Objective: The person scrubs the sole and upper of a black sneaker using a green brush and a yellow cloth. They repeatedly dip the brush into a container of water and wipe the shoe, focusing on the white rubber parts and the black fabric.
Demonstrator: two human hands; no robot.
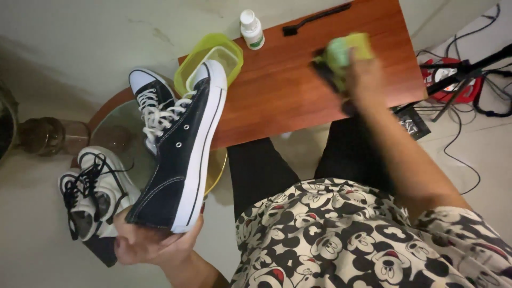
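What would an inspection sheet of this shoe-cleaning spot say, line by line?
Surface: small reddish wooden table, mostly bare in the middle.
Job's things: dark canvas sneaker with white laces; green and yellow sponge, blurred.
Clutter: yellow-green plastic tub, white bottle, black brush, second dark sneaker, white sneakers with black laces.
Hands: left hand grips the dark canvas sneaker by its heel; right hand holds the sponge over the table.
Cables: black cables loop across the floor at right.
Surroundings: pale floor, tripod legs, glass jar.
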